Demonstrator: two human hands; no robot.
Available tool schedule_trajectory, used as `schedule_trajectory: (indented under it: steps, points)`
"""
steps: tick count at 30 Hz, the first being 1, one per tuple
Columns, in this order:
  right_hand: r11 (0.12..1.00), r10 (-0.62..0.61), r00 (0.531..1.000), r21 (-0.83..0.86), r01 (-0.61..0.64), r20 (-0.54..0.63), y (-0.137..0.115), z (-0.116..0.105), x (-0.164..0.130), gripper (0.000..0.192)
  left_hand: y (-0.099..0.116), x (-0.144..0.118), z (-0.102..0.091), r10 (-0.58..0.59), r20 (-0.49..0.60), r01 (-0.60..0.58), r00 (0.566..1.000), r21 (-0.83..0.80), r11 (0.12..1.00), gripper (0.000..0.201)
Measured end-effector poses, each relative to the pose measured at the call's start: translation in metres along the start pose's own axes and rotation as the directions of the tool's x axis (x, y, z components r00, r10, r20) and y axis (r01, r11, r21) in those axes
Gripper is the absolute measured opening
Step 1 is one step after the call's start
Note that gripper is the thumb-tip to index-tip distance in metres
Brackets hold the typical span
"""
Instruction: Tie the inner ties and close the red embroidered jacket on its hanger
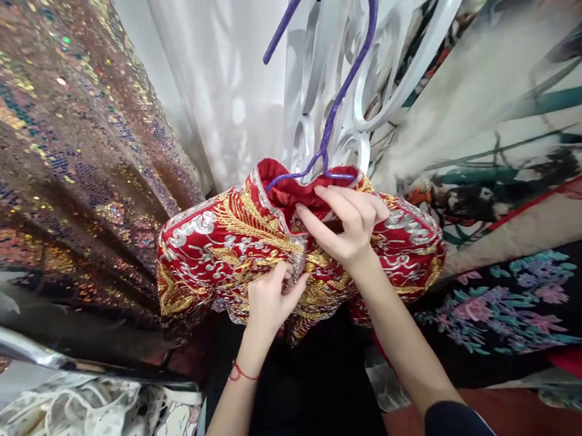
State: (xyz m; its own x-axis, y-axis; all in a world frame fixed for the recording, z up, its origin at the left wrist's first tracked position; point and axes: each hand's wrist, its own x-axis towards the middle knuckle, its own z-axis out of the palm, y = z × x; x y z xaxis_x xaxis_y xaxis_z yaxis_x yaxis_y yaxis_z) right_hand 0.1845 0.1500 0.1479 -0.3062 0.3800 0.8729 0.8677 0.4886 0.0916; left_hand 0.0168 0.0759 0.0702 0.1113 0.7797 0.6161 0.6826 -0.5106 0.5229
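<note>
A red jacket with gold and silver embroidery and a stand-up collar hangs on a purple hanger in front of me. My left hand is closed on the silver-trimmed front edge just below the collar, thumb and fingers pinched together. Over the right side of the collar lies my right hand. Its thumb and index finger reach into the neck opening and hold the collar edge, which the hand partly hides. The red lining shows inside the neck.
Sequinned fabric hangs at the left. Behind the hanger stands white scrollwork. Printed cloth and black floral fabric are at the right. Spotted white cloth lies at lower left by a metal bar.
</note>
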Motion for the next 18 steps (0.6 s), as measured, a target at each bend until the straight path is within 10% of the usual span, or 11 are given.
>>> schedule_trajectory:
  steps: [10, 18]
  points:
    - [0.998, 0.041, 0.999, 0.050, -0.041, 0.010, 0.000, 0.009, 0.001, 0.017, -0.014, -0.001, 0.007, -0.194, -0.017, 0.193, 0.981, -0.031, 0.981, 0.032]
    - [0.990, 0.064, 0.998, 0.131, -0.060, -0.023, -0.028, -0.020, -0.009, 0.024, -0.029, -0.061, 0.002, -0.331, 0.163, 0.368, 0.929, -0.481, 0.796, 0.022]
